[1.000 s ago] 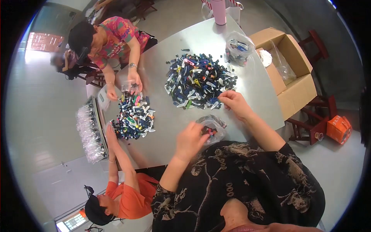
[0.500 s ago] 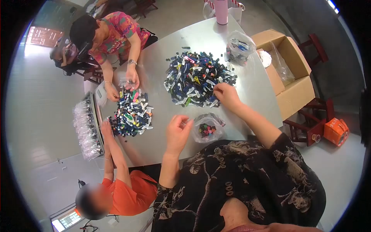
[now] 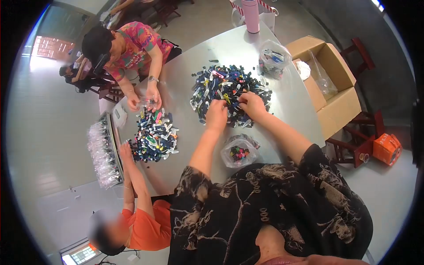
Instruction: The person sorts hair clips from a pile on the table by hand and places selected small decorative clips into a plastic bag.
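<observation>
A large heap of snap hair clips, mostly dark with white, yellow and pink ones among them, lies on the metal table. At its near left edge is my left hand, its fingers curled together against the clips. My right hand reaches into the heap from the right, thumb and fingers pinched. Whatever either hand holds is too small or hidden to make out. Close to my body, just below the heap, stands an open clear plastic bag with small colourful pieces at its bottom.
A second clip pile lies at left, between two co-workers' hands. At the far right of the table stand a filled plastic bag and a pink bottle. An open cardboard box is beyond the right edge; a tray of packed bags is at far left.
My left hand has moved from beside the plastic bag up and forward to the heap. My right hand has shifted slightly left into the clips. The co-worker at the top has raised a hand off the smaller pile.
</observation>
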The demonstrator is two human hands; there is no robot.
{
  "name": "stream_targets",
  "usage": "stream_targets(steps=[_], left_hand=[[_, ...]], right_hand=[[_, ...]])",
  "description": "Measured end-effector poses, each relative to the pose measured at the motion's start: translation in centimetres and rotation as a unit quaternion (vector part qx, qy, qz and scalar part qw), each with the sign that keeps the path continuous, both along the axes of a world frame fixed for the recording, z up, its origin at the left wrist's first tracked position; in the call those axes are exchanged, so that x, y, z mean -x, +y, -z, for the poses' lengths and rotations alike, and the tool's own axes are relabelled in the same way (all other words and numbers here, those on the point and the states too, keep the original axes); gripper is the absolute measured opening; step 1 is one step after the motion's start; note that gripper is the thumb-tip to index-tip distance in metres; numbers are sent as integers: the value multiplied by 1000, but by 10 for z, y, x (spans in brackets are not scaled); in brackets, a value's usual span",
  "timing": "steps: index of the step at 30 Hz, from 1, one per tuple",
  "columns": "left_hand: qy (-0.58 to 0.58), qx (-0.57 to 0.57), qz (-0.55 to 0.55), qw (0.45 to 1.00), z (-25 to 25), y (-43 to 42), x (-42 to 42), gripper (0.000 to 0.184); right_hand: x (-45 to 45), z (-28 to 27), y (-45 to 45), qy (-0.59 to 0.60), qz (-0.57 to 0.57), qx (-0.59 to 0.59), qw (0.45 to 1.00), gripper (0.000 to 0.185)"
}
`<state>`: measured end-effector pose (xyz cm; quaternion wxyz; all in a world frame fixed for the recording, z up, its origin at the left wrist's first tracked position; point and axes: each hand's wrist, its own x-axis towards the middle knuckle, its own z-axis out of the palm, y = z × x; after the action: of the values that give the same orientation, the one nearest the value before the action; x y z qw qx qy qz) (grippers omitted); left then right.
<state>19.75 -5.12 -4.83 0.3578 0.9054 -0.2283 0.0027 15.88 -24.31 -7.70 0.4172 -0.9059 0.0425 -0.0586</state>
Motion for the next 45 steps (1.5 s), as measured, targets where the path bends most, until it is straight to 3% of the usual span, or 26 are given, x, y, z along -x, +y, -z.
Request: stream_targets(steps=[2, 4, 7, 11, 15, 17, 18, 21, 23, 27, 28, 30, 31, 33, 36, 40, 42, 43, 45], left_hand=[[-24, -13, -3, 1000, 10, -8, -10, 15], [-25, -89, -32, 995, 18, -13, -15, 15], [3, -88, -54, 995, 22, -16, -23, 13], [42, -54, -50, 996, 24, -4, -29, 17], [95, 28, -75, 992, 14, 14, -23, 19], [109, 56, -86, 989, 4, 29, -14, 19], [125, 84, -99, 984, -3, 37, -8, 19], [122, 145, -123, 974, -29, 61, 20, 17], [143, 156, -154, 965, -78, 60, 54, 17], [98, 73, -78, 989, -127, 49, 123, 17], [98, 73, -80, 989, -132, 40, 131, 17], [93, -20, 48, 994, -138, 27, 140, 20], [92, -22, 48, 994, -136, 28, 139, 20], [121, 28, -19, 992, -127, 32, 134, 22], [136, 89, -83, 983, -119, 44, 112, 21], [184, 83, -96, 975, -65, 57, 73, 18], [136, 55, -44, 988, -37, 53, 51, 14], [136, 54, -43, 988, -29, 47, 40, 14], [65, 18, -45, 997, -13, 32, 18, 16]], right_hand=[[7, -1, -5, -2, 34, -106, 994, 14], [15, -8, -14, -10, 45, -115, 992, 15], [30, -15, -26, 78, 66, -287, 952, 18], [54, -79, -18, 115, 49, -421, 898, 18], [90, -132, 8, 55, -76, -400, 912, 11], [96, -136, 14, 41, -265, -262, 927, 12], [95, -127, 14, 40, -266, -260, 927, 12], [85, -63, 8, 41, -92, -182, 978, 15], [76, -29, -11, 34, -55, -121, 991, 14], [49, -17, -24, 6, 13, 11, 1000, 13], [43, -18, -22, 6, 12, 10, 1000, 13], [31, -21, -15, -37, -10, 50, 998, 17], [25, -17, -15, -39, -11, 48, 998, 17], [16, -7, -14, -34, -83, 166, 982, 20], [11, -1, -13, -50, -117, 192, 973, 22], [10, 2, -13, -13, -88, 182, 979, 20], [12, 5, -14, -71, -15, 59, 996, 23], [13, 5, -15, -71, -13, 59, 996, 23], [13, 4, -17, 39, 20, -177, 983, 26]])
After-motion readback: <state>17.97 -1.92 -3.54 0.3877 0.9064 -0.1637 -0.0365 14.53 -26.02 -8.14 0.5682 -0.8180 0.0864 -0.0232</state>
